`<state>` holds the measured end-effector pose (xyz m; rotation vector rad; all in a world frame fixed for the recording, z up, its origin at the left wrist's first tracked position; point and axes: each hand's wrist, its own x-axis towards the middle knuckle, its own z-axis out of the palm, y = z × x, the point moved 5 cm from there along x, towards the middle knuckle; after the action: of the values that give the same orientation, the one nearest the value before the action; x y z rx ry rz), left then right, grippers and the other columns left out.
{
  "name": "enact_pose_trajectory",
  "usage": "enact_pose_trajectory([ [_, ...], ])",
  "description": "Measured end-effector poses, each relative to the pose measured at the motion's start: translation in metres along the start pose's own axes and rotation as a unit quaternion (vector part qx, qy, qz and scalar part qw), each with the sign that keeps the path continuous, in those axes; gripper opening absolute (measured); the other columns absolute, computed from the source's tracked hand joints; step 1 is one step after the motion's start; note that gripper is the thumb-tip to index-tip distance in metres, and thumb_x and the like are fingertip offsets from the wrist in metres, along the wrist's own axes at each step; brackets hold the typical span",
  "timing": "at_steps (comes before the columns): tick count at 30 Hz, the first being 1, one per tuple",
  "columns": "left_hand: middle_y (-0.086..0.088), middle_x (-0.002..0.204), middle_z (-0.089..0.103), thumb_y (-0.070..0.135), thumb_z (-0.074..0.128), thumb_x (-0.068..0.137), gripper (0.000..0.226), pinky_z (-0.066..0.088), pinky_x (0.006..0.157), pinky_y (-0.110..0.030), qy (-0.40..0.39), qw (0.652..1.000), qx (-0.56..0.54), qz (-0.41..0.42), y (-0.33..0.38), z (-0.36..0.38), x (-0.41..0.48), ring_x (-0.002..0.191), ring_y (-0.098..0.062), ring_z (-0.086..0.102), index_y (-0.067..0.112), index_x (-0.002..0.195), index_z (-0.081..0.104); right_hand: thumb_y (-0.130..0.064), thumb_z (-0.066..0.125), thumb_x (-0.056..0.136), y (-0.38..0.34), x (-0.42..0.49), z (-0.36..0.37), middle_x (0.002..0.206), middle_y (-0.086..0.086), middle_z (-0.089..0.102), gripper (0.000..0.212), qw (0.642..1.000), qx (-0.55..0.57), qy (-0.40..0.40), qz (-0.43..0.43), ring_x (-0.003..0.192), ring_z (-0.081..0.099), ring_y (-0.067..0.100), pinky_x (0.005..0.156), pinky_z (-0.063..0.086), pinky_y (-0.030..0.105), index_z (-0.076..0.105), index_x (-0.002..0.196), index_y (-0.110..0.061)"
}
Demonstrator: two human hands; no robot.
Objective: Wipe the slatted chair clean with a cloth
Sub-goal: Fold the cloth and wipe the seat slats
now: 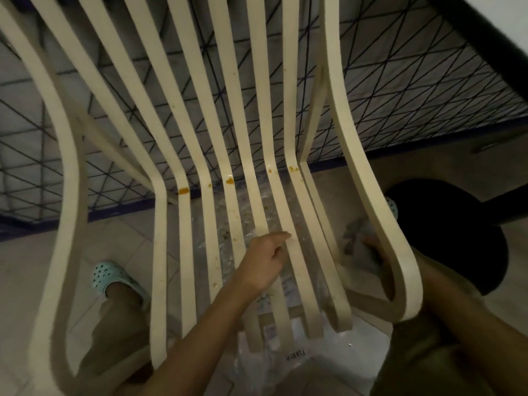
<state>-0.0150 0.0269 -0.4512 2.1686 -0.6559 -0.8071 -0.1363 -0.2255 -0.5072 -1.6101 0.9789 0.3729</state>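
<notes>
The cream slatted chair (159,252) filled the view from above, its long slats bending from backrest to seat. Orange stains (183,190) sat along that bend on several slats, with smaller specks further down.

The left hand (265,258) lay on the middle seat slats. Its index finger stretched out onto 1 slat and the other fingers were curled under; whether it gripped a slat or only rested there could not be told.

The right hand (371,245) clenched a crumpled grey cloth (354,230). The cloth was low at the chair's right side, between the outermost slat and the curved side band, which hid part of the hand.

A clear crinkled plastic sheet (285,342) lay on the pale tiled floor (28,267) beneath the seat. 2 mint-green perforated clogs showed, 1 (113,277) near the left side band and 1 (393,205) beyond the right band. Beside the second was a dark round object (457,238), too dim to identify. A dark wire mesh (114,132) stood behind the backrest.
</notes>
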Motion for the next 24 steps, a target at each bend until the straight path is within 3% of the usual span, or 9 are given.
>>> enact_pose_trajectory([
  [1, -0.002, 0.138, 0.055, 0.003, 0.043, 0.096, 0.040, 0.039, 0.100, -0.011, 0.013, 1.000, -0.021, -0.012, -0.002, -0.003, -0.011, 0.118, -0.021, 0.057, 0.015, 0.132, 0.058, -0.018, 0.046, 0.098, -0.010, -0.013, -0.009, 0.072, 0.010, 0.067, 0.037, 0.996, 0.083, 0.024, 0.009, 0.055, 0.066, 0.013, 0.055, 0.055, 0.027, 0.074, 0.075, -0.008],
  [3, 0.002, 0.133, 0.058, 0.006, 0.046, 0.097, 0.036, 0.044, 0.101, -0.021, 0.042, 0.996, -0.073, -0.031, -0.005, -0.009, -0.034, 0.119, -0.014, 0.056, 0.020, 0.126, 0.063, -0.020, 0.054, 0.097, -0.038, -0.041, -0.037, 0.089, 0.009, 0.069, 0.018, 0.981, 0.105, 0.154, -0.060, 0.075, 0.068, 0.016, 0.069, 0.054, 0.032, 0.069, 0.089, -0.014],
  [6, 0.015, 0.120, 0.064, 0.013, 0.052, 0.097, 0.029, 0.045, 0.087, -0.009, 0.097, 0.983, -0.150, -0.051, -0.004, -0.015, -0.067, 0.108, 0.000, 0.058, 0.032, 0.110, 0.069, -0.033, 0.060, 0.092, -0.072, -0.088, -0.056, 0.107, 0.002, 0.068, 0.027, 0.949, 0.120, 0.218, -0.195, 0.101, 0.065, 0.018, 0.090, 0.052, 0.039, 0.064, 0.114, -0.017],
  [9, 0.018, 0.108, 0.069, 0.013, 0.057, 0.095, 0.025, 0.049, 0.093, -0.021, 0.149, 0.963, -0.218, -0.045, -0.003, -0.020, -0.103, 0.104, 0.000, 0.062, 0.032, 0.100, 0.073, -0.032, 0.059, 0.093, -0.100, -0.138, -0.050, 0.103, -0.004, 0.068, 0.022, 0.926, 0.105, 0.239, -0.273, 0.098, 0.066, 0.011, 0.085, 0.053, 0.034, 0.062, 0.113, -0.024],
  [11, 0.013, 0.103, 0.072, 0.014, 0.058, 0.095, 0.021, 0.053, 0.089, -0.026, 0.165, 0.949, -0.266, -0.042, 0.003, -0.024, -0.130, 0.096, -0.003, 0.066, 0.027, 0.101, 0.073, -0.029, 0.061, 0.092, -0.117, -0.166, -0.034, 0.101, -0.008, 0.066, 0.022, 0.913, 0.105, 0.231, -0.319, 0.093, 0.066, 0.003, 0.079, 0.053, 0.026, 0.060, 0.113, -0.024],
  [15, 0.005, 0.097, 0.074, 0.015, 0.060, 0.091, 0.016, 0.056, 0.081, -0.027, 0.197, 0.917, -0.347, -0.031, 0.009, -0.033, -0.174, 0.089, -0.011, 0.069, 0.018, 0.103, 0.071, -0.026, 0.067, 0.086, -0.141, -0.203, 0.019, 0.099, -0.010, 0.066, 0.028, 0.918, 0.081, 0.160, -0.354, 0.088, 0.065, -0.005, 0.065, 0.054, 0.014, 0.059, 0.113, -0.023],
  [18, 0.005, 0.102, 0.073, 0.016, 0.060, 0.090, 0.019, 0.056, 0.079, -0.025, 0.214, 0.902, -0.374, -0.026, 0.008, -0.039, -0.190, 0.092, -0.011, 0.068, 0.017, 0.107, 0.069, -0.022, 0.070, 0.083, -0.146, -0.217, 0.080, 0.098, -0.010, 0.070, 0.028, 0.942, 0.072, 0.022, -0.326, 0.087, 0.069, 0.004, 0.064, 0.057, 0.020, 0.062, 0.110, -0.024],
  [21, 0.013, 0.114, 0.067, 0.024, 0.064, 0.089, 0.027, 0.056, 0.081, -0.024, 0.220, 0.898, -0.380, -0.027, 0.003, -0.042, -0.196, 0.103, -0.003, 0.063, 0.031, 0.115, 0.065, -0.023, 0.069, 0.084, -0.134, -0.218, 0.139, 0.102, -0.001, 0.071, 0.028, 0.955, 0.059, -0.100, -0.273, 0.094, 0.069, 0.015, 0.077, 0.059, 0.031, 0.064, 0.112, -0.019],
  [24, 0.011, 0.124, 0.059, 0.028, 0.070, 0.084, 0.033, 0.055, 0.082, -0.023, 0.230, 0.901, -0.368, -0.019, 0.002, -0.042, -0.202, 0.113, -0.003, 0.057, 0.038, 0.114, 0.062, -0.021, 0.059, 0.093, -0.116, -0.215, 0.180, 0.107, 0.012, 0.071, 0.027, 0.950, 0.129, -0.182, -0.219, 0.105, 0.066, 0.030, 0.092, 0.054, 0.042, 0.065, 0.115, -0.006],
])
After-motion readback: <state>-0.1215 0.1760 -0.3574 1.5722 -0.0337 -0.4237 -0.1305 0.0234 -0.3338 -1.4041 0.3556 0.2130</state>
